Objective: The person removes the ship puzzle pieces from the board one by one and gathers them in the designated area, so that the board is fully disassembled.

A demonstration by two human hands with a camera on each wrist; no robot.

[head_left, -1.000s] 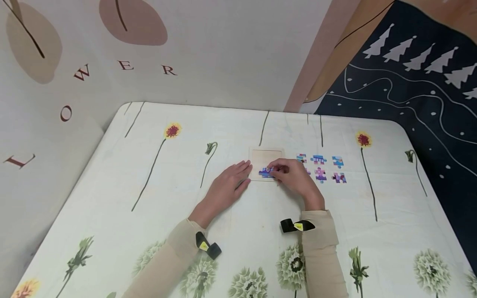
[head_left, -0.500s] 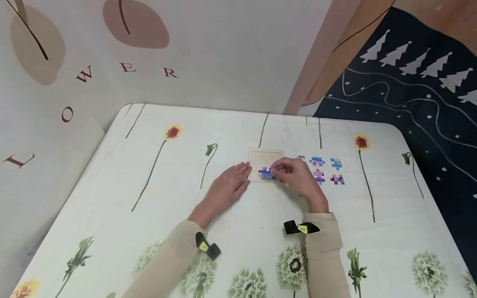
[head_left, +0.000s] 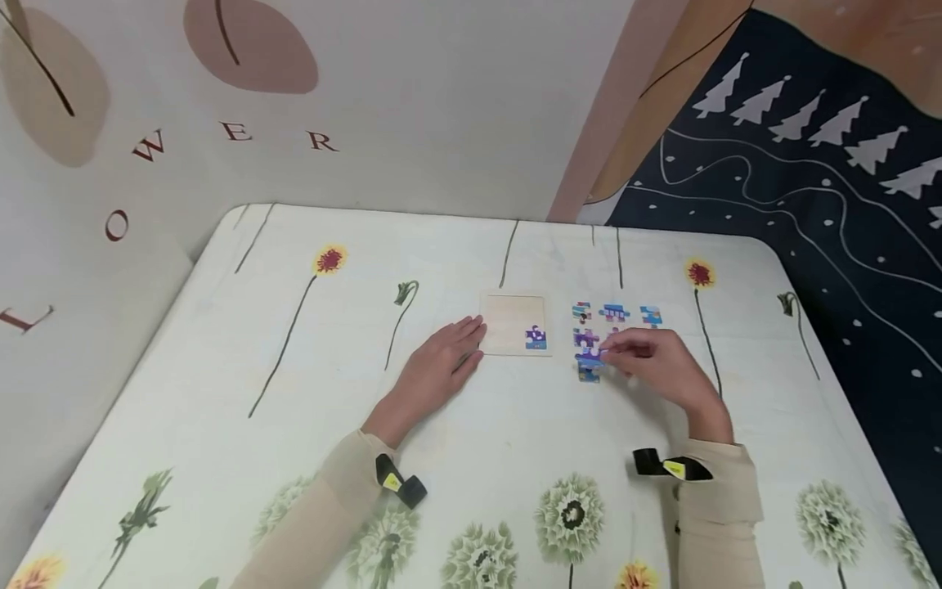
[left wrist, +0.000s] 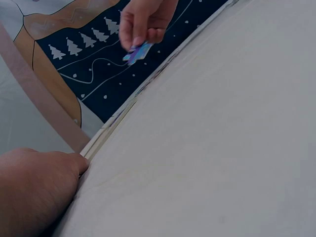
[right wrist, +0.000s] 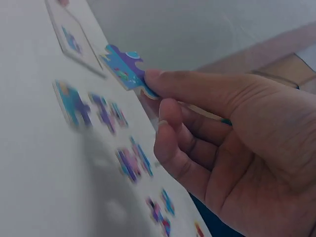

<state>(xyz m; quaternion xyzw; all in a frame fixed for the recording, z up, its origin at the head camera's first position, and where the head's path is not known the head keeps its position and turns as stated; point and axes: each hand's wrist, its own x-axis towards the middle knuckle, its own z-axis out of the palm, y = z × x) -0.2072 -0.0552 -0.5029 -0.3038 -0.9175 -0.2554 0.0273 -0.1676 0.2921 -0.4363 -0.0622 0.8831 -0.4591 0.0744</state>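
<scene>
My right hand (head_left: 655, 364) pinches a blue-and-purple jigsaw piece (right wrist: 123, 69) between thumb and fingers. In the right wrist view this piece is raised above the table. Seen from the head, it overlaps the left column of loose pieces. A shallow square wooden puzzle tray (head_left: 508, 319) lies left of them. One jigsaw piece (head_left: 536, 337) sits in its lower right corner. My left hand (head_left: 441, 360) rests flat with extended fingers, fingertips against the tray's left edge. In the left wrist view, only part of this hand (left wrist: 39, 187) shows, at lower left.
Several loose jigsaw pieces lie right of the tray, including a top middle piece (head_left: 614, 313) and a top right piece (head_left: 651, 316); the right hand hides some. A flower-print cloth (head_left: 471, 458) covers the table. Printed fabric walls (head_left: 441, 123) stand behind it.
My right hand has moved right, from over the tray to over the loose pieces, with a jigsaw piece still pinched. The piece in the tray's corner now shows. My left hand stays at the tray.
</scene>
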